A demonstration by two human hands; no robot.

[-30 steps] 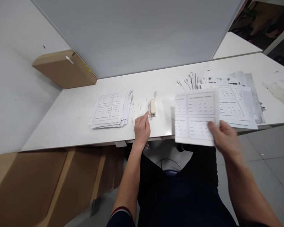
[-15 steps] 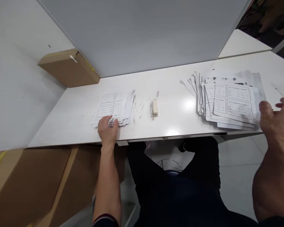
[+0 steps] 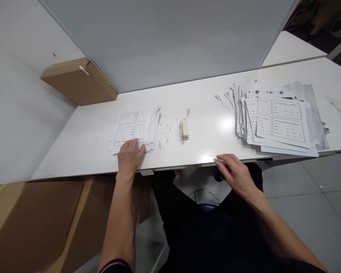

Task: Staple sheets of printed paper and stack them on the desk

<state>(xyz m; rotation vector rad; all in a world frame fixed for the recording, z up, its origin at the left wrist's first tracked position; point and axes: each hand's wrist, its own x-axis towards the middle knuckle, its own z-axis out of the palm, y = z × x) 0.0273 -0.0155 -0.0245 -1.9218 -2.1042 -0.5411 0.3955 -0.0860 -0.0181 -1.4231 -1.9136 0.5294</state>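
One stapler (image 3: 185, 129) between left stack (image 3: 130, 127) and right stack (image 3: 281, 121)

The left hand (image 3: 129, 155) rests on the lower edge of the left stack, at left of the centre of the frame; its thumb and fingers are spread moderately wide, touching the printed sheets. The right hand (image 3: 236, 176) is at the desk's front edge, right of the centre; its fingers are bent, with a narrow gap to the thumb, and I cannot tell if it touches the desk (image 3: 201, 98). The cream stapler lies near the middle of the frame, apart from both hands; the right stack, quite uneven, lies at the right; a brown box (image 3: 76, 81) leans at the upper left; cartons (image 3: 31, 216) fill the lower left.
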